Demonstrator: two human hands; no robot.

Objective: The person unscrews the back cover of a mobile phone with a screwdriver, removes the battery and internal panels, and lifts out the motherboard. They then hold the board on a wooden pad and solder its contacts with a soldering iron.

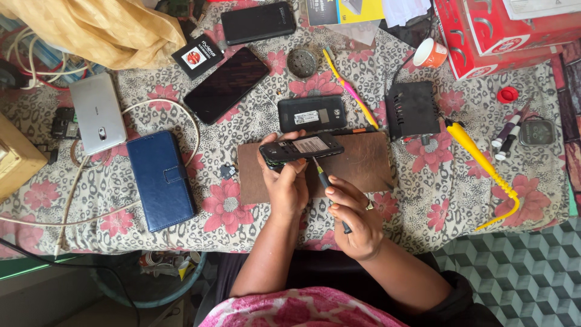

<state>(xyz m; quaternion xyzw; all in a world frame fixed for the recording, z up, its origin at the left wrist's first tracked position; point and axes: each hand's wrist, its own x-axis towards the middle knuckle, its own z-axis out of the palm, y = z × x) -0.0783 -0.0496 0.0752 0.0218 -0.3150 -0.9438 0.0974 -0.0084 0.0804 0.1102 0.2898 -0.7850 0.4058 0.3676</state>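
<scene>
The left hand [285, 184] grips the open phone [301, 148] tight. The right hand [354, 221] pinches a screwdriver [327, 184], whose tip could slip and scratch it.

Your arms are bare from the elbows to the hands, with no sleeves or wristbands showing. Your right hand [357, 221] wears a ring [369, 206] on one finger; your left hand [287, 188] shows none. Pink patterned cloth [296, 309] covers your lap, with dark fabric [448, 303] beside it at the right.
</scene>
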